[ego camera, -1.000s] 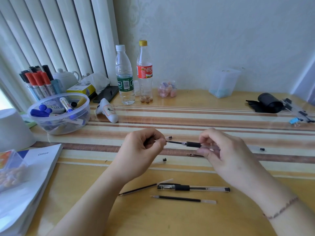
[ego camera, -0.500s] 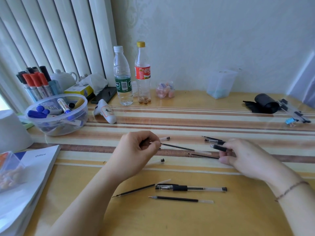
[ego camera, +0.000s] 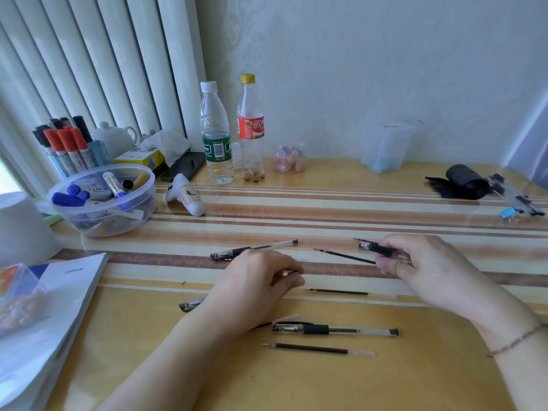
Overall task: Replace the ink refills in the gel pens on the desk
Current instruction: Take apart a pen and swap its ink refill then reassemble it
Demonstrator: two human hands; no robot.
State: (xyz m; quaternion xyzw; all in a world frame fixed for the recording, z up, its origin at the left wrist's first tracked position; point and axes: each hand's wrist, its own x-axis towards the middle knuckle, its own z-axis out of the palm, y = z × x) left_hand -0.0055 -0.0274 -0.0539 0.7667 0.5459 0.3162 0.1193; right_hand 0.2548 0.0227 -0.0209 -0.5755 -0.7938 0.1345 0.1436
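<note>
We took the clear plastic bowl [ego camera: 100, 203] of markers as our landmark. Just behind it stood a holder of red-capped markers [ego camera: 66, 149] and a white teapot [ego camera: 114, 137]. Right of it lay a small white flask [ego camera: 185, 197], then a water bottle [ego camera: 215, 134] and a red-labelled bottle [ego camera: 250, 129]. In front of it lay a white booklet [ego camera: 47, 315].
</note>
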